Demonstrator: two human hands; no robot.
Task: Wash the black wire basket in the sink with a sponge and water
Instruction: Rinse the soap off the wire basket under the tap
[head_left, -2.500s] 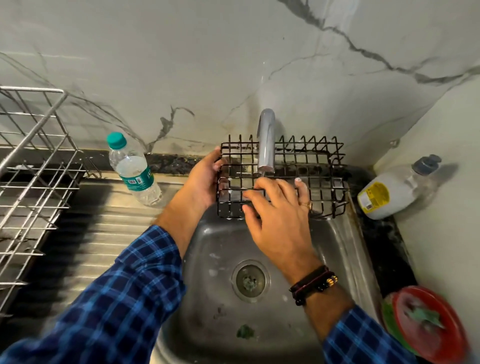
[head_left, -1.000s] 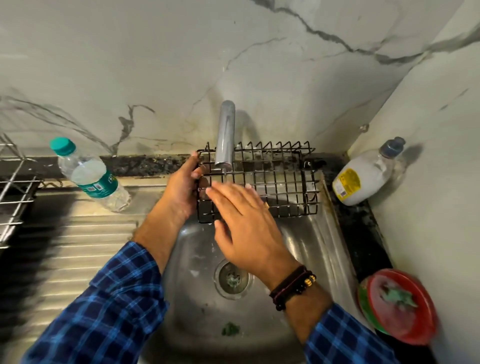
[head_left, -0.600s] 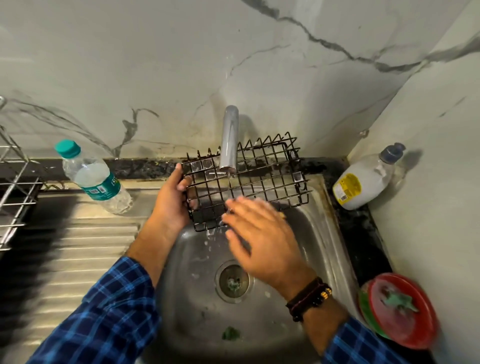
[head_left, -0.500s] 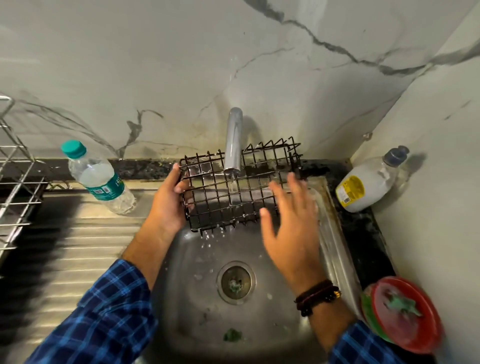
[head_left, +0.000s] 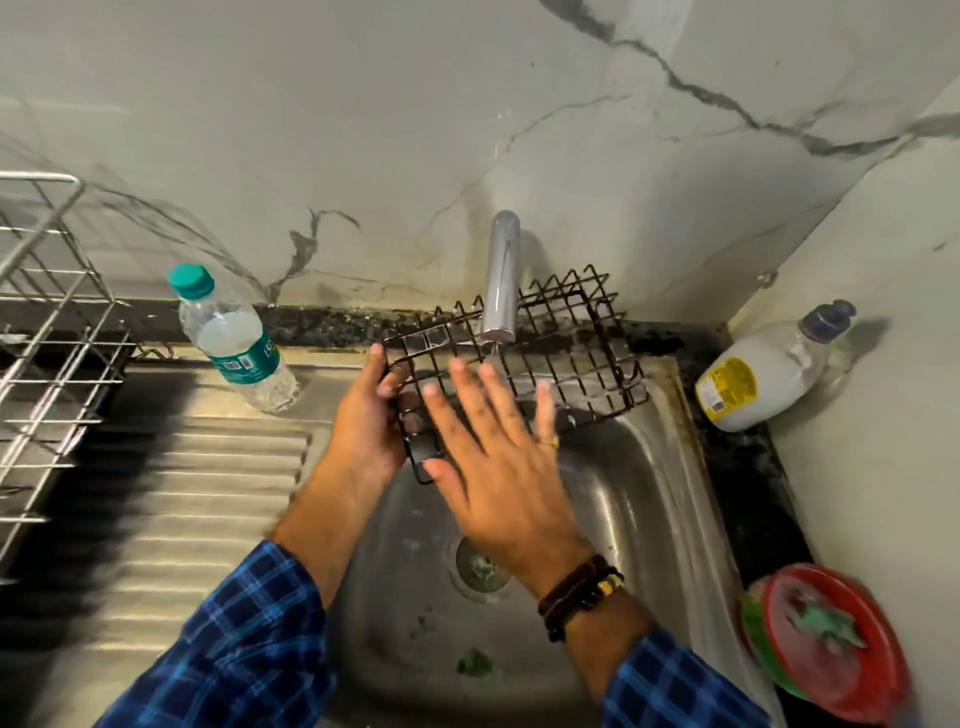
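Left hand grips one black basket under one tap; right hand lies flat, fingers spread. Two bottles nearby.

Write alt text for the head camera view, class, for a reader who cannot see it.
A person's left hand holds a tilted black wire basket under a steel tap above a steel sink, while the open right hand lies flat over its wires. A water bottle stands to the left, a soap bottle to the right.

Black wire basket, tilted, held above steel sink, under the tap
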